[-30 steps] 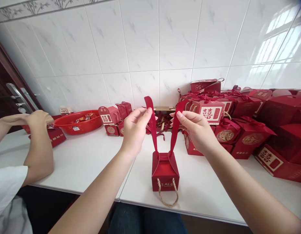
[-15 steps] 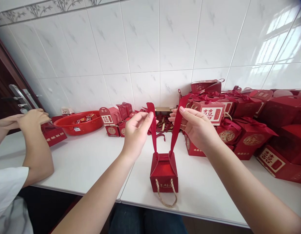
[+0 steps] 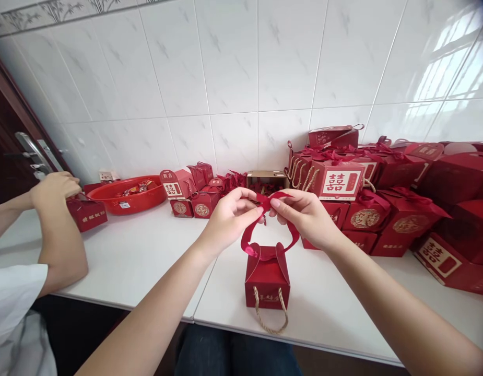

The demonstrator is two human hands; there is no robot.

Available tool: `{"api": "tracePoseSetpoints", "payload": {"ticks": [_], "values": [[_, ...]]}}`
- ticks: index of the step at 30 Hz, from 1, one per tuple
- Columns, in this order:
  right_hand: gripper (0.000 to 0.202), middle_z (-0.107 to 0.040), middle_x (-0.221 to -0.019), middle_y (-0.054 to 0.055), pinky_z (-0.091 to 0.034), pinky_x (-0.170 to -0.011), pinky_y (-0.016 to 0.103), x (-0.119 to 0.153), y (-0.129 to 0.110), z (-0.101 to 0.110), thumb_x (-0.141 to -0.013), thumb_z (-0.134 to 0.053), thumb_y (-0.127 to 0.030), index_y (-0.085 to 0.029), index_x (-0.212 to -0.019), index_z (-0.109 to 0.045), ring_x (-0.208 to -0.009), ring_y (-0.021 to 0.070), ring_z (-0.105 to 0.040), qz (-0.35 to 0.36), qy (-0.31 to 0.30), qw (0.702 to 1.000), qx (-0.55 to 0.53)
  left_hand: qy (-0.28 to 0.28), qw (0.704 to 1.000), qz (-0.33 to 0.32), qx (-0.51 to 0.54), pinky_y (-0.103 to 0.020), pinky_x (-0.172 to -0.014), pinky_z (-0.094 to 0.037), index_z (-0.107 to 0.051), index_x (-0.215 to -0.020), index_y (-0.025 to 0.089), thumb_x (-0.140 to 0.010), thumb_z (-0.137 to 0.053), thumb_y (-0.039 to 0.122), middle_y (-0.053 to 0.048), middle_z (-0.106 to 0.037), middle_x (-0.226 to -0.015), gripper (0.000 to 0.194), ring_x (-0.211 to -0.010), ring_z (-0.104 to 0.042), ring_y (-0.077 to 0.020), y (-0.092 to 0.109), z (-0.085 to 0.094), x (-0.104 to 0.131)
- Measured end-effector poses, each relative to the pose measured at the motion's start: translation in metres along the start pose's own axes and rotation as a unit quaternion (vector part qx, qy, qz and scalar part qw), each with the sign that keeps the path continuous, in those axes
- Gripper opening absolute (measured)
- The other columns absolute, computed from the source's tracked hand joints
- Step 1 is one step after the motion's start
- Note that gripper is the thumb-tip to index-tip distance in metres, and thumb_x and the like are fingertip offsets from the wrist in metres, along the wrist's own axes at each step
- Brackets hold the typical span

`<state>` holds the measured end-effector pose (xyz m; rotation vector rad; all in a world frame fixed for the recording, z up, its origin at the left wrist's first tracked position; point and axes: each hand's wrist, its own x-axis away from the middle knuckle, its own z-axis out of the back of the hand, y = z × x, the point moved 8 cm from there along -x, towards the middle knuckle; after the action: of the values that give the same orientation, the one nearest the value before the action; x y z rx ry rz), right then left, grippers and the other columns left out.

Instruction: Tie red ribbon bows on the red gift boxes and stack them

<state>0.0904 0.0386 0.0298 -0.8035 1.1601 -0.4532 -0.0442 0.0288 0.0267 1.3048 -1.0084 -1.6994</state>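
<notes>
Red satin-like ribbon [image 3: 244, 239] rises from the top of a small dark-red cardboard box [image 3: 267, 284], its 2 ends brought together above the box. The box stands upright on the white tabletop [image 3: 147, 261], near its front edge, a beige twisted-rope handle [image 3: 271, 330] drooping from its front face.

Left hand [image 3: 230, 215]: directly above the box, slightly to its left; thumb and index finger closed on the ribbon, other fingers loosely curled. Right hand [image 3: 308, 213]: above the box, to its right; thumb and fingertips pinched on the ribbon, close to the left fingertips. Whether a knot has formed at the crossing, cannot tell.

Behind the box: an open tan-edged carton [image 3: 267, 174] with dark-red strips in it. Right of the box and behind: a heap of red gift boxes [image 3: 339, 180], many with bows. Left of the box, farther back: a small group of red printed boxes [image 3: 178, 187], then a round red plastic basin [image 3: 119, 206] holding wrapped pieces. Far left of the box: another person's forearm [image 3: 63, 235], a hand at a red bag-shaped box [image 3: 87, 214].
</notes>
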Motion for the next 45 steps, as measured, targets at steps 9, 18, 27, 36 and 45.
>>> {"api": "tracePoseSetpoints", "payload": {"ticks": [9, 18, 27, 36, 45], "values": [[0.028, -0.069, -0.091, 0.009, -0.053, -0.073, 0.037, 0.027, -0.030, -0.011, -0.090, -0.047, -0.008, -0.019, -0.104, -0.068, -0.086, 0.0197, -0.060, 0.334, -0.041, 0.860, 0.384, -0.009, 0.979, 0.086, 0.185, -0.021, -0.065, -0.043, -0.058, -0.089, 0.017, -0.075, -0.067, 0.019, 0.004, -0.057, -0.070, 0.017, -0.066, -0.055, -0.0084, -0.019, -0.001, 0.005], [0.020, -0.068, -0.100, 0.009, -0.054, -0.076, 0.033, 0.034, -0.010, 0.005, -0.086, -0.054, -0.016, -0.020, -0.098, -0.070, -0.090, 0.0193, -0.064, 0.202, 0.120, 0.929, 0.287, 0.094, 0.957, -0.152, -0.230, -0.026, -0.073, -0.048, -0.063, -0.098, 0.018, -0.086, -0.056, 0.028, -0.004, -0.069, -0.088, 0.017, -0.083, -0.063, -0.0163, 0.003, 0.010, 0.016], [0.015, -0.058, -0.068, 0.001, -0.043, -0.056, 0.027, 0.117, 0.059, 0.097, -0.078, -0.052, -0.026, -0.021, -0.064, -0.051, -0.061, 0.0153, -0.053, -0.090, 0.152, 0.888, 0.425, 0.174, 0.817, -0.141, -0.532, -0.025, -0.062, -0.046, -0.062, -0.098, 0.019, -0.079, -0.043, 0.011, 0.002, -0.051, -0.068, 0.029, -0.061, -0.055, -0.0140, -0.055, 0.089, 0.067], [0.041, -0.064, -0.102, 0.009, -0.050, -0.069, 0.033, 0.144, 0.091, 0.105, -0.084, -0.050, -0.053, -0.021, -0.108, -0.057, -0.087, 0.0232, -0.062, -0.206, 0.162, 0.857, 0.444, 0.120, 0.904, -0.012, -0.409, -0.041, -0.091, -0.043, -0.059, -0.090, 0.021, -0.083, -0.052, 0.035, -0.006, -0.059, -0.098, 0.017, -0.099, -0.057, -0.0234, -0.120, 0.080, 0.079], [0.031, -0.053, -0.068, -0.003, -0.041, -0.047, 0.023, 0.106, 0.114, -0.004, -0.086, -0.049, -0.051, -0.022, -0.079, -0.041, -0.054, 0.0111, -0.052, -0.289, -0.018, 0.954, 0.080, 0.006, 0.979, 0.163, -0.122, -0.028, -0.068, -0.045, -0.042, -0.084, 0.022, -0.076, -0.062, 0.048, 0.001, -0.053, -0.084, 0.034, -0.075, -0.055, -0.0154, -0.145, -0.005, 0.053]]}}
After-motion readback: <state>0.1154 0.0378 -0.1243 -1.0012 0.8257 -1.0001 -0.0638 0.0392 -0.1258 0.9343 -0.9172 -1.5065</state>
